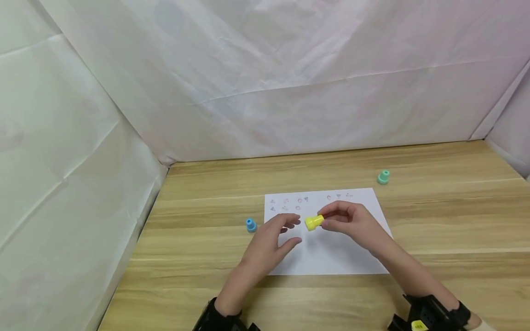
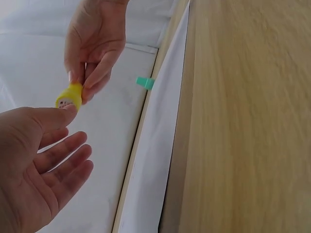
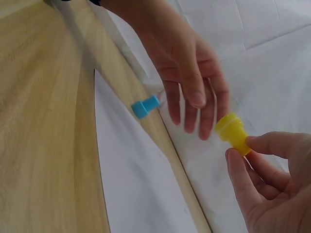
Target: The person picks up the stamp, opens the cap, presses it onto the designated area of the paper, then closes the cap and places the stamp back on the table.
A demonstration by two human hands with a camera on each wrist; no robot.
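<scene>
1. Your right hand (image 1: 352,223): fingers and thumb pinch the narrow stem of a small yellow plastic stamp (image 1: 313,222), held above the paper with its wider round end turned toward your left hand. In the right wrist view the yellow stamp (image 3: 233,132) sits at the fingertips (image 3: 236,162), tilted.
2. Your left hand (image 1: 273,239): fingers straight and loosely spread, holding nothing, palm open just beside the stamp. In the left wrist view the thumb tip (image 2: 65,112) lies at the stamp's round face (image 2: 68,97); whether they touch you cannot tell.
3. White rectangular paper sheet (image 1: 331,257): flat on the table under both hands, with small faint red and blue stamped marks (image 1: 290,204) along its far edge.
4. Small blue plastic stamp (image 1: 250,225): upright on the wood, just off the sheet's left edge, near your left hand.
5. Small green plastic stamp (image 1: 383,177): upright on the wood beyond the sheet's far right corner, well apart from both hands.
6. Light wooden table (image 1: 455,220): enclosed at back and sides by white sheeting (image 1: 265,82).
</scene>
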